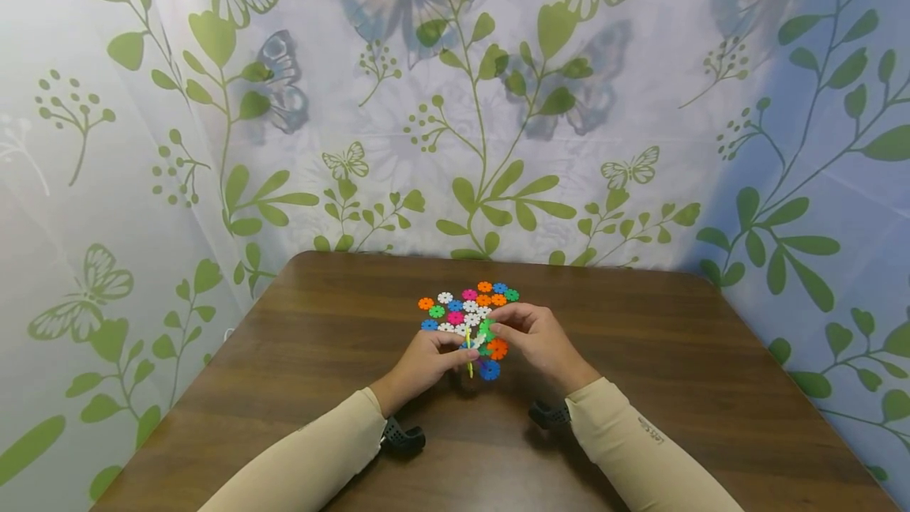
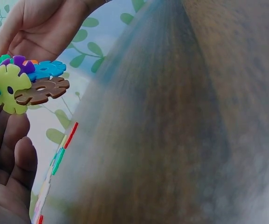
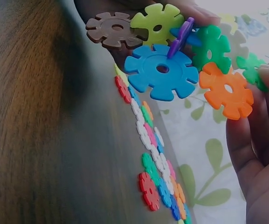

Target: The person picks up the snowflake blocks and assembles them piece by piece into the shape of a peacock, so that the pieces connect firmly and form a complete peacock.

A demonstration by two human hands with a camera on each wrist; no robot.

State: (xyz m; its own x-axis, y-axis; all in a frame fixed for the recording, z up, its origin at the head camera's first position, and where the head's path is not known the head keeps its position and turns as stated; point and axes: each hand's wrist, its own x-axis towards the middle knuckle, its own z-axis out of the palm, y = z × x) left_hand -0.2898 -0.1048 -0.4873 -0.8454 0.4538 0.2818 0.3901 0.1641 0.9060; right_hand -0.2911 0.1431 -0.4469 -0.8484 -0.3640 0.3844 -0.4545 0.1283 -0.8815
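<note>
Between both hands, above the table, is a cluster of interlocked plastic snowflake discs with notched petals. In the right wrist view it includes a brown disc (image 3: 113,29), a yellow-green disc (image 3: 158,24), a blue disc (image 3: 160,72), a purple disc (image 3: 181,38), an orange disc (image 3: 226,91) and a larger green disc (image 3: 212,50). My left hand (image 1: 426,362) holds the cluster from the left by its yellow-green side. With thumb and fingers, my right hand (image 1: 543,342) pinches a small green disc (image 3: 250,70) at the cluster's other end, beside a white disc (image 3: 237,43).
Loose snowflake discs in several colours lie spread on the brown wooden table (image 1: 341,306) beyond the hands, among them a pink disc (image 1: 456,318) and a white disc (image 1: 445,298). A patterned curtain (image 1: 455,141) hangs behind the table. Black straps (image 1: 405,439) hang below the wrists.
</note>
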